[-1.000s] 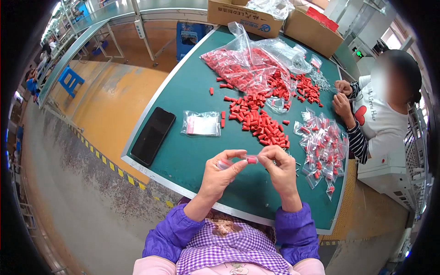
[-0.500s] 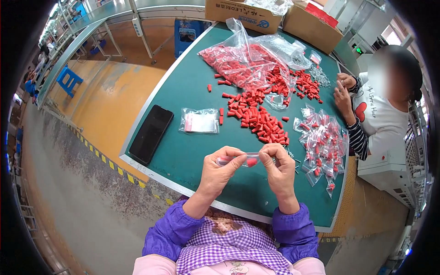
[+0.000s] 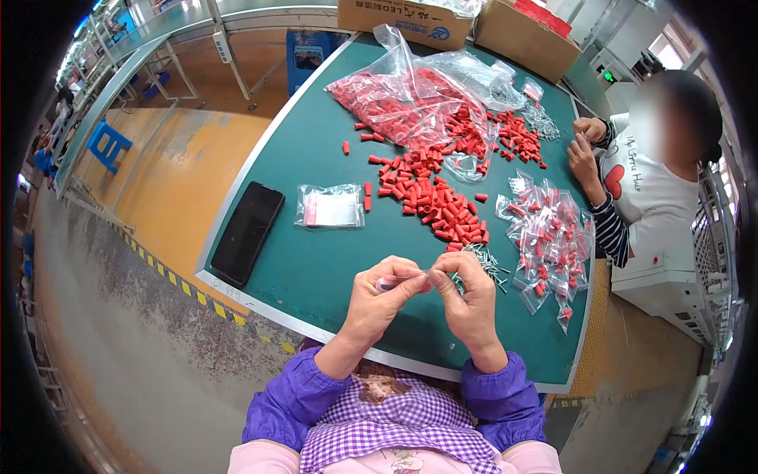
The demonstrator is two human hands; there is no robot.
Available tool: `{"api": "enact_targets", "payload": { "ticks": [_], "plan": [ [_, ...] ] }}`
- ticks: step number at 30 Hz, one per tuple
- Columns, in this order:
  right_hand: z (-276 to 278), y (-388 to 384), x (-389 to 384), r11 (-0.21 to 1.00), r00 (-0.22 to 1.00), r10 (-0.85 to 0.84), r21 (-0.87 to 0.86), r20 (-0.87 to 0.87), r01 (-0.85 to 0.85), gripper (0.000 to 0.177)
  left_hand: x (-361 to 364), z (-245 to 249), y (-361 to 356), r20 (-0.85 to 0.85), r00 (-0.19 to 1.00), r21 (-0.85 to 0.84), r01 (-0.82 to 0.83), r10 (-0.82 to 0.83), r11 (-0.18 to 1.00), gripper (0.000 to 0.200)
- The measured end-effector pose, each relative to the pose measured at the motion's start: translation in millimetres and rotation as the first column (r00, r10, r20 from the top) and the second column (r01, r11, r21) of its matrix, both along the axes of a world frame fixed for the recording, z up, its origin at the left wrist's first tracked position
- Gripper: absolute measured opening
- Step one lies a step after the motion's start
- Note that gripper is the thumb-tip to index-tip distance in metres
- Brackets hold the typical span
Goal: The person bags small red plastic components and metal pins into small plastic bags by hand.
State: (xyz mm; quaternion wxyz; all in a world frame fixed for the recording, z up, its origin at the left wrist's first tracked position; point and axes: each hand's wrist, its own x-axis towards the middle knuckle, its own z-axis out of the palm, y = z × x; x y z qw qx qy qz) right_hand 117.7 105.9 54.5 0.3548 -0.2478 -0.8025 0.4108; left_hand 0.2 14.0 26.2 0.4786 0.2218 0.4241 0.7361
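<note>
Over the near side of the green table [image 3: 316, 272], my left hand [image 3: 377, 300] pinches a small clear zip bag [image 3: 404, 278] with red showing inside. My right hand [image 3: 467, 304] is closed on the bag's other end, its thumb and fingertips close to those of the left. The fingers cover much of the bag. Just beyond my hands lie loose red plastic caps [image 3: 444, 207] in a heap. Small metal screws [image 3: 491, 267] are scattered by my right fingers. To the right, several filled zip bags [image 3: 545, 241] form a pile.
A stack of flat zip bags [image 3: 335, 207] and a black phone [image 3: 248, 234] lie to the left. A large clear bag of red caps [image 3: 395, 103] sits farther back, before cardboard boxes [image 3: 525, 39]. On the right, a co-worker's hands [image 3: 586, 150] are at the table edge.
My two hands have drawn closer together, and the right fingertips now cover more of the bag. The whole view has shifted slightly.
</note>
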Motion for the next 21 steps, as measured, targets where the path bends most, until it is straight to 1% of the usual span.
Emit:
{"api": "enact_targets", "payload": {
  "ticks": [1,2,4,6,7,9,10,11,12,13,14,15,16,17,18,19,20,21],
  "plan": [
    [0,-1,1,0.999,1.000,0.004,0.037,0.017,-0.005,0.008,0,0,-1,0.001,1.000,-0.002,0.006,-0.006,1.000,0.006],
    [-1,0,3,0.999,1.000,-0.001,0.035,0.016,0.000,0.008,-2,0,-1,0.024,0.999,-0.028,0.041,-0.040,0.999,0.006],
    [-3,0,7,0.998,0.999,-0.022,-0.066,0.031,0.024,0.008,-4,-1,-1,0.049,0.996,-0.054,0.076,-0.074,0.996,0.006],
    [-2,-1,8,0.996,0.999,-0.040,-0.082,0.032,0.042,0.008,-5,-2,-1,0.117,0.988,-0.032,0.103,-0.098,0.994,0.008],
    [-1,-1,8,0.993,0.998,-0.058,-0.097,0.032,0.061,0.007,-4,-1,0,0.118,0.988,-0.032,0.103,-0.098,0.994,0.008],
    [-3,-3,12,0.996,0.997,-0.054,-0.073,0.055,0.058,0.007,0,3,3,-0.019,0.998,-0.010,0.053,-0.053,0.999,0.010],
    [-5,-3,14,0.997,0.996,-0.050,-0.049,0.078,0.054,0.007,-1,-1,1,-0.017,0.998,-0.013,0.054,-0.054,0.998,0.010],
    [-6,-4,16,0.997,0.996,-0.051,-0.051,0.078,0.055,0.007,-2,-8,0,0.040,0.991,-0.085,0.130,-0.127,0.988,0.013],
    [-6,-4,16,0.993,0.994,-0.100,-0.062,0.048,0.103,0.006,-3,-11,-1,0.100,0.976,-0.152,0.208,-0.194,0.966,0.018],
    [-7,-3,17,0.986,0.989,-0.148,-0.073,0.018,0.149,0.004,-2,-11,1,0.098,0.976,-0.152,0.208,-0.195,0.966,0.018],
    [-5,3,22,0.972,0.972,-0.232,-0.015,0.017,0.233,0.005,1,-10,5,0.242,0.958,-0.060,0.175,-0.155,0.983,0.024],
    [-2,13,29,0.949,0.950,-0.313,0.044,0.012,0.313,0.005,2,-10,7,0.383,0.915,0.026,0.125,-0.125,0.992,0.030],
    [2,26,38,0.892,0.905,-0.426,0.162,-0.015,0.422,0.006,-5,-20,6,0.457,0.868,0.130,0.150,-0.193,0.980,0.038],
    [6,41,48,0.809,0.848,-0.526,0.274,-0.057,0.520,0.008,-6,-22,6,0.455,0.870,0.129,0.147,-0.190,0.981,0.038],
    [10,59,60,0.705,0.803,-0.592,0.436,-0.072,0.559,0.010,-8,-22,6,0.542,0.821,0.148,0.117,-0.180,0.982,0.036],
    [15,71,67,0.575,0.754,-0.650,0.583,-0.101,0.574,0.011,-9,-22,6,0.625,0.762,0.164,0.085,-0.170,0.983,0.035],
    [17,73,67,0.577,0.757,-0.646,0.584,-0.101,0.571,0.011,-10,-21,6,0.625,0.763,0.166,0.080,-0.167,0.983,0.035],
    [20,74,68,0.550,0.745,-0.655,0.596,-0.127,0.585,0.011,-10,-20,6,0.651,0.737,0.200,0.067,-0.184,0.978,0.034]
  ]
}}
